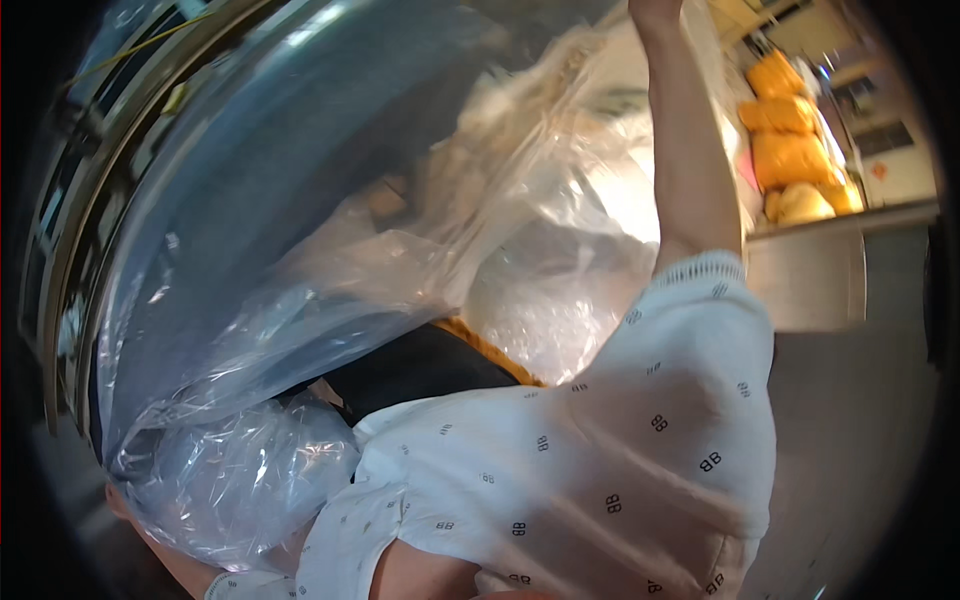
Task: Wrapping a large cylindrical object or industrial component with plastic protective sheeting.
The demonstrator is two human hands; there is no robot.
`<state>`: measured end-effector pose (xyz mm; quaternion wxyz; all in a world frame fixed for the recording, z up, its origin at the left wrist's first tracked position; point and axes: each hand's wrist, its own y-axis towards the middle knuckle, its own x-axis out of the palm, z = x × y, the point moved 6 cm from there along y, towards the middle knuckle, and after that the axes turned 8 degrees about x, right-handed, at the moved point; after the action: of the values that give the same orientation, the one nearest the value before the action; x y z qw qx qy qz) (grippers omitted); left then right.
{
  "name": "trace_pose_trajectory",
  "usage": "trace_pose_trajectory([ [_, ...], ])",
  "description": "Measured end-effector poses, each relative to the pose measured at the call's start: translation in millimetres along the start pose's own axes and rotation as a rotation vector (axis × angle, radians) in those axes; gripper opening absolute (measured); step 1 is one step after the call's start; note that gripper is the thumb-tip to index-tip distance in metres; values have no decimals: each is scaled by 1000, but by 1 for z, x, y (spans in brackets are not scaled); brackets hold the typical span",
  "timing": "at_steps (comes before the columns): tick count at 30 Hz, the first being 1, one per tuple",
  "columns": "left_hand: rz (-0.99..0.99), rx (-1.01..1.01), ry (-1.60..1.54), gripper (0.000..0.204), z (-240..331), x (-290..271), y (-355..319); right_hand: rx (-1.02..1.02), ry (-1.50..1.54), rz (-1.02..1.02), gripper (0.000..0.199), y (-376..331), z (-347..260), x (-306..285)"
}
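A large clear plastic sheet point(300, 320) stretches across the middle and left, wrinkled and shiny. Its folds gather at the lower left, where my left hand point(116, 501) is closed on its edge, mostly hidden by the film. A bunched part of the plastic point(250, 470) hangs over my left forearm. My right arm reaches far up, and my right hand point(656, 9) is cut off by the top edge, so its fingers are out of sight. Under the film, blurred brownish shapes point(470, 180) show, too unclear to name.
Several yellow-orange wrapped bundles point(795, 150) are stacked at the upper right. Below them stands a pale metal-looking box or panel point(808, 285), beside grey floor point(850, 430). A curved-looking metal rail point(75, 250) runs along the left. A black surface with an orange edge point(430, 370) lies close to my body.
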<state>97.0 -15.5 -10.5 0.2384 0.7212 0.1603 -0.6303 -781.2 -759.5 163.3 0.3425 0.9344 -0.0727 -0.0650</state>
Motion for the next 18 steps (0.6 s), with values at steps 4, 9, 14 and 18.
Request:
trace_pose_trajectory([
  [4,-83,-100,248,33,-109,24,-24,-37,-630,-693,62,-132,-2,179],
  [9,-307,-108,524,30,-224,42,-85,-259,-933,-707,70,-149,41,239],
  [14,223,-518,-141,44,-245,-26,-157,-203,-788,-702,74,-106,105,291],
  [18,521,-798,-399,41,-91,20,-37,-120,-967,-476,76,-48,120,260],
])
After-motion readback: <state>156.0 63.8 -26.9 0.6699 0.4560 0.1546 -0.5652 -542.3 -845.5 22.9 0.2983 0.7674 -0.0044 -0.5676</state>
